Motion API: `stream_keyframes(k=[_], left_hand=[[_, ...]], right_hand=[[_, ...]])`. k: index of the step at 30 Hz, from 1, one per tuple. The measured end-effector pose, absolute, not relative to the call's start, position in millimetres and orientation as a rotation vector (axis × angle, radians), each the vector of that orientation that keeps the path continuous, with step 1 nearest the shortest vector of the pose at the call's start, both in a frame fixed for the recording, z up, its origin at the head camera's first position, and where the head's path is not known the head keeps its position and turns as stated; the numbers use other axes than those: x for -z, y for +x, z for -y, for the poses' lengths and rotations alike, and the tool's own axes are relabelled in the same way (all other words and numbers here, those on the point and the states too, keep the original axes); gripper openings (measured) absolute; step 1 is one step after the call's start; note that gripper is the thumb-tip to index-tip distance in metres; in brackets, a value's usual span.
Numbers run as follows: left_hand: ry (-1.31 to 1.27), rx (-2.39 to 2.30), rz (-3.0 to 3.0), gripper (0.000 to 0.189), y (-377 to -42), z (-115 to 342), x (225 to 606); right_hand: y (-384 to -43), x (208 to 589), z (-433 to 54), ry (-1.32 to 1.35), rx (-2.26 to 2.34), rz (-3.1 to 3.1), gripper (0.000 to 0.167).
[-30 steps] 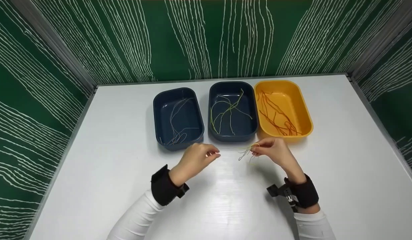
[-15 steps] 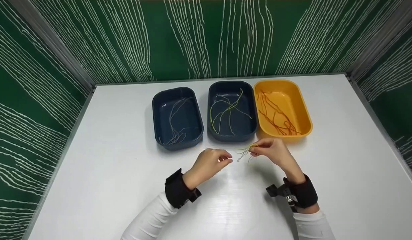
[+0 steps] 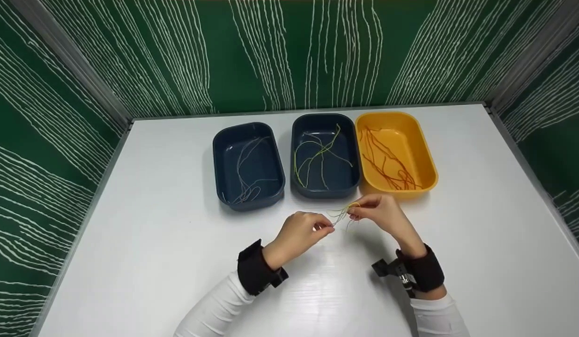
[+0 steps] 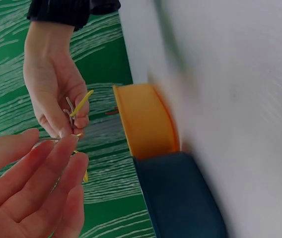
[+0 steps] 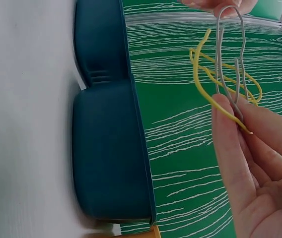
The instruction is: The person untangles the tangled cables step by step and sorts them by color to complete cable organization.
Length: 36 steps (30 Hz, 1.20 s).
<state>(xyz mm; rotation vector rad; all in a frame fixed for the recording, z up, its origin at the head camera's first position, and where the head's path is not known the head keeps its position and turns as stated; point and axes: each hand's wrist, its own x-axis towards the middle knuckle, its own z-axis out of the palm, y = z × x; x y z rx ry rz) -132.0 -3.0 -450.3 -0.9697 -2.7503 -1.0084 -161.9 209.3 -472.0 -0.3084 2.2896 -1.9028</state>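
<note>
In the head view my right hand point(image 3: 385, 216) pinches a small bundle of thin wires between thumb and fingertips, just in front of the bins. The right wrist view shows this bundle as a looped grey wire point(image 5: 243, 44) tangled with a bent yellow wire point(image 5: 199, 82). My left hand point(image 3: 300, 234) has come in from the left, and its thumb and index finger pinch the end of the grey loop. In the left wrist view a short grey stretch runs between those fingertips point(image 4: 66, 144). Both hands are above the white table point(image 3: 177, 262).
Behind the hands stand a left blue bin point(image 3: 227, 168) holding grey wires, a middle blue bin point(image 3: 327, 193) with yellow-green and greyish wires, and a yellow bin point(image 3: 419, 159) with orange-red wires. A green wall point(image 3: 308, 93) with white lines closes off the back.
My left hand has moved right and slightly toward me, from near the left bin to the bundle, and now pinches the grey wire. The right hand has stayed nearly still.
</note>
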Motion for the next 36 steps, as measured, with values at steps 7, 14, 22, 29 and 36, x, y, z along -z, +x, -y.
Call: stream_keyframes(k=[7,14,22,29,36], left_hand=[[-0.910,0.987,2.746,0.011,-133.0,4.4,453.1],[-0.869,1.008,2.720,0.010,-134.8,10.4,455.0],[-0.835,1.006,2.701,0.010,-136.5,17.4,457.6],[-0.788,0.996,2.684,0.008,-138.0,27.1,457.6],[-0.745,1.004,2.685,0.007,-140.0,38.8,455.6]], right_hand=[[-161.8,472.8,-209.5,-0.325,1.890,-2.281,0.021],[-161.9,471.3,-210.3,-0.324,1.861,-2.238,0.025],[-160.4,472.2,-211.5,-0.364,1.869,-2.189,0.027],[-160.6,470.9,-216.1,-0.305,1.892,-2.178,0.028],[-161.7,469.5,-219.1,-0.262,1.880,-2.209,0.030]])
